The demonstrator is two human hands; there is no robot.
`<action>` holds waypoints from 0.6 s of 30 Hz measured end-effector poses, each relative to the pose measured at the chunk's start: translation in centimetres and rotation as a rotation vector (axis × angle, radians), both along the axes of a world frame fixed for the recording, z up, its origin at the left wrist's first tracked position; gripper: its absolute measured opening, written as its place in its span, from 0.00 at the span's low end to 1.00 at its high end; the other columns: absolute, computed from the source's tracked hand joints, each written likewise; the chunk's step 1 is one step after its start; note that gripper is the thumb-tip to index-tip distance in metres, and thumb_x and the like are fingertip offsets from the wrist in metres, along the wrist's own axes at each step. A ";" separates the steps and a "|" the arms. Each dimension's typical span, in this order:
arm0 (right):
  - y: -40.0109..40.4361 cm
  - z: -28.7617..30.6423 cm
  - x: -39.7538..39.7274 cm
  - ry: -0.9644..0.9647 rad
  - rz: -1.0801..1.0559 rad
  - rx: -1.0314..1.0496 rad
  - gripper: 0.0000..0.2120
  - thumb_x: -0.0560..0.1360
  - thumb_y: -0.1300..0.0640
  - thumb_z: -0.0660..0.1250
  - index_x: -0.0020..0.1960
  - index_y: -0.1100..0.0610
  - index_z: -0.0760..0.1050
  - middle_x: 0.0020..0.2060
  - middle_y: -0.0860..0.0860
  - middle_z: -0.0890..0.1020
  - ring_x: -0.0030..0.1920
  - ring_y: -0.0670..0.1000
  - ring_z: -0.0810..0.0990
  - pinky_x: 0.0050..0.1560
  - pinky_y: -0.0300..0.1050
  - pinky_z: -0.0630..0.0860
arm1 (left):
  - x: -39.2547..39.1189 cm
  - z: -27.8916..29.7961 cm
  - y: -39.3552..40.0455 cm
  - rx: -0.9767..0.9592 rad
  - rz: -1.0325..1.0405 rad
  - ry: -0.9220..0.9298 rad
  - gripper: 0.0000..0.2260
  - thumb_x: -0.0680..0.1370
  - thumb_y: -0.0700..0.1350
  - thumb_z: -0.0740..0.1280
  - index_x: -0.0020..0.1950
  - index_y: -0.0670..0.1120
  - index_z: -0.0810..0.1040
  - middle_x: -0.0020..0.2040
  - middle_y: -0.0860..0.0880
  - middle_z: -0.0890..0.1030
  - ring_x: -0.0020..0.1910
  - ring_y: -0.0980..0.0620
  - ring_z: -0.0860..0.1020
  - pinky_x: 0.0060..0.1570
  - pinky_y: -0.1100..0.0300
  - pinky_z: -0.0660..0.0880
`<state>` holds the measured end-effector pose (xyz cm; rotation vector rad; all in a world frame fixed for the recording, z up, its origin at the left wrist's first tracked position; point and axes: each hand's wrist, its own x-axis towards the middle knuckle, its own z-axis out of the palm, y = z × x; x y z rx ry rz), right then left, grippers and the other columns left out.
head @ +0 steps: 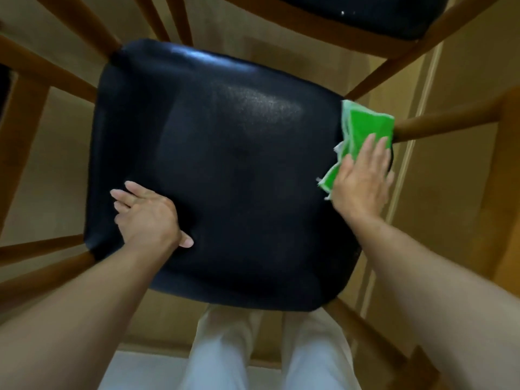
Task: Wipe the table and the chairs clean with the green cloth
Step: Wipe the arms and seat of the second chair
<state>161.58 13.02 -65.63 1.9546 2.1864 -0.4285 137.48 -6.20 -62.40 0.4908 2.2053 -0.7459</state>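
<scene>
While my left hand (146, 212) lies flat, fingers straight, steadying the black chair seat (225, 170), my right hand (363, 175), fingers straight, presses the green cloth (365, 125) over the seat's right edge, likely to wipe it.

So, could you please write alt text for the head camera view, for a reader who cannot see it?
Seen from above, a person's right hand presses a green cloth flat against the right edge of a dark chair seat, while the left hand rests on the seat's left side. A second chair seat shows at the top.
</scene>
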 end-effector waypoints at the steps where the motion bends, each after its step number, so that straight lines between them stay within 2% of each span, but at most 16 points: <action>1: 0.0 0.0 0.3 0.032 -0.100 0.001 0.28 0.82 0.46 0.45 0.79 0.54 0.45 0.79 0.54 0.49 0.78 0.56 0.48 0.74 0.61 0.50 | 0.0 0.4 0.0 0.010 0.010 -0.005 0.69 0.57 0.60 0.81 0.72 0.30 0.34 0.74 0.27 0.46 0.75 0.35 0.53 0.68 0.47 0.63; 4: -4.5 0.1 0.4 0.062 -0.348 0.019 0.28 0.83 0.47 0.47 0.79 0.56 0.46 0.78 0.58 0.50 0.77 0.59 0.51 0.73 0.57 0.51 | 0.5 1.6 -0.3 0.087 0.028 -0.024 0.66 0.60 0.60 0.80 0.74 0.35 0.33 0.76 0.31 0.42 0.76 0.37 0.49 0.70 0.46 0.59; 7: -10.6 1.0 0.7 0.063 -0.554 -0.095 0.30 0.82 0.46 0.48 0.79 0.57 0.42 0.78 0.59 0.47 0.77 0.58 0.47 0.74 0.55 0.47 | 1.9 2.4 0.3 0.290 -0.147 -0.051 0.61 0.64 0.62 0.77 0.76 0.46 0.32 0.76 0.36 0.38 0.77 0.40 0.44 0.71 0.43 0.53; 9: -12.4 1.1 0.7 0.061 -0.651 -0.184 0.32 0.82 0.44 0.47 0.79 0.56 0.38 0.78 0.59 0.43 0.77 0.58 0.44 0.74 0.54 0.45 | 2.4 2.3 2.3 0.301 -0.239 -0.111 0.58 0.66 0.63 0.74 0.76 0.43 0.34 0.76 0.34 0.40 0.77 0.40 0.45 0.72 0.44 0.51; 11: -10.4 0.8 0.5 0.052 -0.738 -0.227 0.33 0.82 0.43 0.46 0.78 0.57 0.37 0.78 0.59 0.42 0.77 0.60 0.43 0.74 0.57 0.44 | 2.6 1.8 4.6 0.216 -0.293 -0.139 0.56 0.69 0.65 0.71 0.76 0.37 0.39 0.75 0.30 0.45 0.76 0.36 0.49 0.72 0.45 0.53; 12: -8.2 0.5 0.5 0.052 -0.718 -0.211 0.33 0.82 0.42 0.45 0.78 0.57 0.37 0.78 0.59 0.43 0.77 0.62 0.44 0.74 0.58 0.44 | 2.5 1.5 5.4 0.177 -0.315 -0.132 0.55 0.69 0.65 0.70 0.76 0.34 0.41 0.74 0.28 0.48 0.75 0.34 0.52 0.71 0.45 0.56; 15: 0.2 0.2 0.8 0.158 -0.457 -0.163 0.31 0.82 0.41 0.44 0.79 0.53 0.39 0.78 0.58 0.46 0.77 0.61 0.48 0.74 0.56 0.48 | 2.4 0.6 5.8 0.144 -0.351 -0.095 0.54 0.69 0.64 0.70 0.75 0.32 0.44 0.73 0.26 0.52 0.74 0.32 0.56 0.68 0.45 0.62; 18: 3.4 -0.5 0.8 0.197 -0.449 -0.143 0.29 0.82 0.41 0.43 0.79 0.48 0.41 0.79 0.56 0.47 0.77 0.59 0.50 0.75 0.56 0.51 | 2.5 -0.1 5.6 0.156 -0.315 -0.075 0.55 0.68 0.63 0.72 0.75 0.32 0.43 0.73 0.27 0.50 0.74 0.32 0.54 0.67 0.44 0.62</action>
